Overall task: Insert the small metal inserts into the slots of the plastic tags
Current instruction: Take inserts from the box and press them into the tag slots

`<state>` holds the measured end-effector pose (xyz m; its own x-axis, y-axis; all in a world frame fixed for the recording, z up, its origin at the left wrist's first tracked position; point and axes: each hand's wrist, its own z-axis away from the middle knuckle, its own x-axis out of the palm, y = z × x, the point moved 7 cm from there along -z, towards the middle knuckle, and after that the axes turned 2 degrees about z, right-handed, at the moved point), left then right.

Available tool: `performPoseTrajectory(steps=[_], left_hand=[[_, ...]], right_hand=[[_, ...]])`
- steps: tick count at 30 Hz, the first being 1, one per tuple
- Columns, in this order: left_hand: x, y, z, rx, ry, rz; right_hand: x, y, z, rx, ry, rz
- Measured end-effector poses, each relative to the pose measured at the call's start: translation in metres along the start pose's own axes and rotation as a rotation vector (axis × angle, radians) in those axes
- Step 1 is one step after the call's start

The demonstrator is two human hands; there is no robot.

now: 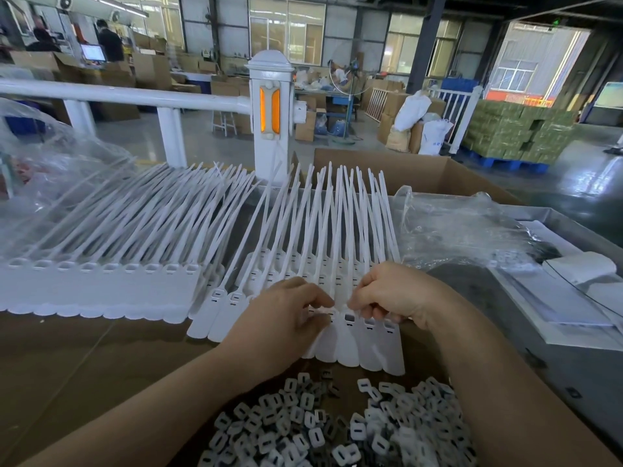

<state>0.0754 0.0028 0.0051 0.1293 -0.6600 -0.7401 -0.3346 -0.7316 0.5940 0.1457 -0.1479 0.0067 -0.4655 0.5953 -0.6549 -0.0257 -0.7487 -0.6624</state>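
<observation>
Plastic tags (pixel 354 338) under both hands; left hand (pixel 283 315), right hand (pixel 387 294) fingers curled, pinching tag heads.

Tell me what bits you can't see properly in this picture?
- Head view: the tag slots under the left hand are covered by its fingers.
- Whether the right hand pinches an insert is too small to tell.
- The pile of inserts is cut off by the bottom edge.
- What's under the clear plastic bag is blurred.
</observation>
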Motion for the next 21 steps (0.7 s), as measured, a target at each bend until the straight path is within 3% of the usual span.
performPoseTrajectory(steps=[6,21], left_hand=[[0.008,0.012,0.003,0.2,-0.08,-0.229],[0.016,0.011,0.003,0.246,-0.114,-0.358]], right_hand=[[0.001,0.005,0.0,0.08,0.007,0.025],[0.005,0.007,-0.003,0.085,-0.02,0.14]])
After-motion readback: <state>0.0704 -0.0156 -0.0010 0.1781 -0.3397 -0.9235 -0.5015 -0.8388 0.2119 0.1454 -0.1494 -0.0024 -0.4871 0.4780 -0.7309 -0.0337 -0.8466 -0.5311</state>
